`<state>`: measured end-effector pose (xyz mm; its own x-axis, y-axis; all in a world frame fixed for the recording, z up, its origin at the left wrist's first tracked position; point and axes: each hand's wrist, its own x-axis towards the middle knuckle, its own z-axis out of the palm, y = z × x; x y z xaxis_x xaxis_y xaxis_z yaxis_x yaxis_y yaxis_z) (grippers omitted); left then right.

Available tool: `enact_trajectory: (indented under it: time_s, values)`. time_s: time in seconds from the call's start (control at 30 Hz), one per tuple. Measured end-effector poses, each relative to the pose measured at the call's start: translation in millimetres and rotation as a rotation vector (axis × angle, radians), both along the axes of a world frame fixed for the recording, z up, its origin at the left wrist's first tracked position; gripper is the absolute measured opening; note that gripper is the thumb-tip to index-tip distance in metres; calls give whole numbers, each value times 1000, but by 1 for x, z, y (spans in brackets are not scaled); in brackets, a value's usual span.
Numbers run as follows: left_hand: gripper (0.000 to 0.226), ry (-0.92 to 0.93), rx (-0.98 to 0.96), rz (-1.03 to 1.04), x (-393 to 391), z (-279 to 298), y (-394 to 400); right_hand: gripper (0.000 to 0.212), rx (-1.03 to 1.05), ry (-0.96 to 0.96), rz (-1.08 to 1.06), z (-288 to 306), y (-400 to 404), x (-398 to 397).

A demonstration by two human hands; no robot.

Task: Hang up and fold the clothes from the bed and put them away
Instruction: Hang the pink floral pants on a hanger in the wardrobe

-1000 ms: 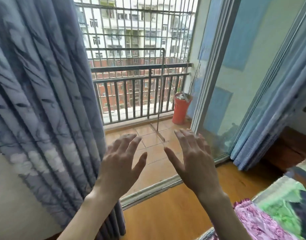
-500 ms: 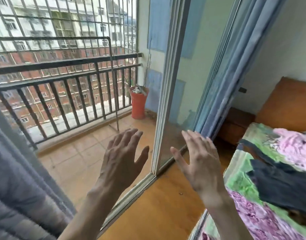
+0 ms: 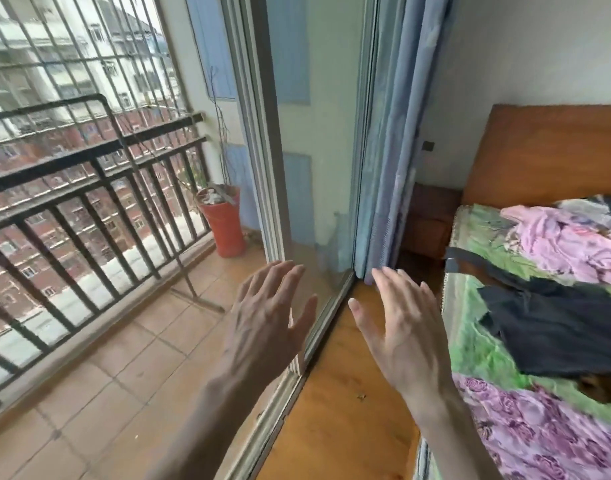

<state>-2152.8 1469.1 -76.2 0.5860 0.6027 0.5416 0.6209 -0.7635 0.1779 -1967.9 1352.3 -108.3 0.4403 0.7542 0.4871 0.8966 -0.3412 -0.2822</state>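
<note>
Left hand [image 3: 262, 327], right hand [image 3: 401, 327]: raised, fingers spread, holding nothing. Bed [image 3: 470, 323]: dark garment [image 3: 556, 327], pink garment [image 3: 567, 244].

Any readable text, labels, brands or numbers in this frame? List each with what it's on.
None readable.
Dark navy garment on the floral bedspread: a small pale tag on its strap, too small to read.
Orange-red plastic pot on the balcony: no print visible.
Left hand and right hand: bare, holding nothing.
</note>
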Motion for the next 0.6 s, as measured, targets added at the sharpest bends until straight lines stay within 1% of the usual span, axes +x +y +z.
enact_trajectory:
  time_s: [0.13,0.23,0.47,0.6]
  values:
    - [56,13,25,-115,52,2,39,71,7,-10,-90,3,15,39]
    - [57,-3,14,-194,92,3,54,69,-10,9,-189,6,7,67]
    - [53,-10,-18,-413,192,-4,57,75,-117,14,-432,-1,-36,126]
    - [50,-2,-13,-604,257,-15,50,76,-139,50,-599,-10,-59,155]
